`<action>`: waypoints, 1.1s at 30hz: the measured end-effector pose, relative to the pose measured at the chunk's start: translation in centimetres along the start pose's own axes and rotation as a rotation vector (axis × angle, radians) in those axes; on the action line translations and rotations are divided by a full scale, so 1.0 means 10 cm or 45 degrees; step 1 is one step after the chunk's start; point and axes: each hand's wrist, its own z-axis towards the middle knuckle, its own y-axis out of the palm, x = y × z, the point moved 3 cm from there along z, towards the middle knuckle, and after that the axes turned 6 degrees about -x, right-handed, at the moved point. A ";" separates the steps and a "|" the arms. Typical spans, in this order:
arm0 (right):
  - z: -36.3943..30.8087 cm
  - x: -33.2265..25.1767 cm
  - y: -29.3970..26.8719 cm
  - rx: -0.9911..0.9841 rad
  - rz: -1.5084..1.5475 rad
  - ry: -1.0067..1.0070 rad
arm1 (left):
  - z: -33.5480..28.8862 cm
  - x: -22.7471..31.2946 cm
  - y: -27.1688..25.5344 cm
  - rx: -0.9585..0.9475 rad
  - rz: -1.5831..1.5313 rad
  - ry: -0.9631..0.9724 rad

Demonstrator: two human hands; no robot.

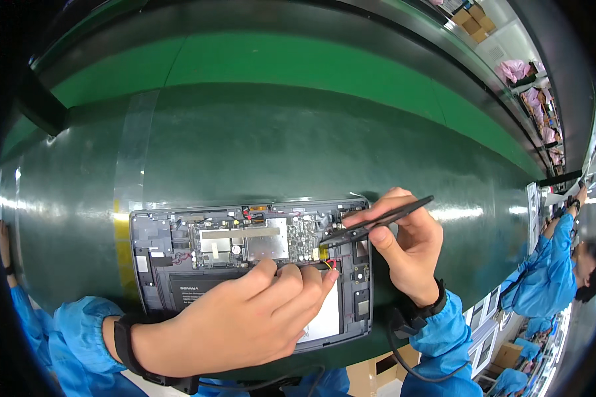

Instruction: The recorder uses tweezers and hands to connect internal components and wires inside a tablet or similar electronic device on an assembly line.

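An opened tablet (pixel 359 325) lies on the green table with its inside facing up. A circuit board (pixel 268 246) with metal shields runs along its far half, and a dark battery (pixel 191 284) shows below. My left hand (pixel 245 317) reaches across the battery with fingers bent and close together. At its fingertips are thin red and yellow wires (pixel 328 264); the thumb is mostly hidden. In my right hand (pixel 410 248) are black tweezers (pixel 391 217), pinched between thumb and fingers. Their tips point down at the board's right end, near a yellow taped spot (pixel 323 253) beside the wires.
The green tabletop (pixel 298 152) has clear and yellow tape strips (pixel 122 245) on the left. Black cables (pixel 404 364) hang from my wrists. A cardboard box (pixel 371 374) is below the near edge. People in blue sit at both sides, one co-worker (pixel 543 284) on the right.
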 end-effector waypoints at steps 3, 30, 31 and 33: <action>0.02 -0.03 -0.01 -0.004 -0.064 -0.037 | -0.02 -0.01 0.03 0.021 0.037 -0.004; 0.00 0.05 -0.02 0.051 0.021 -0.024 | 0.00 -0.01 0.07 0.045 0.050 -0.004; 0.00 0.05 -0.02 0.074 0.084 -0.014 | 0.00 -0.01 0.06 0.048 0.053 -0.001; 0.00 0.04 -0.02 0.063 0.072 -0.007 | 0.02 -0.01 0.02 0.038 0.019 -0.011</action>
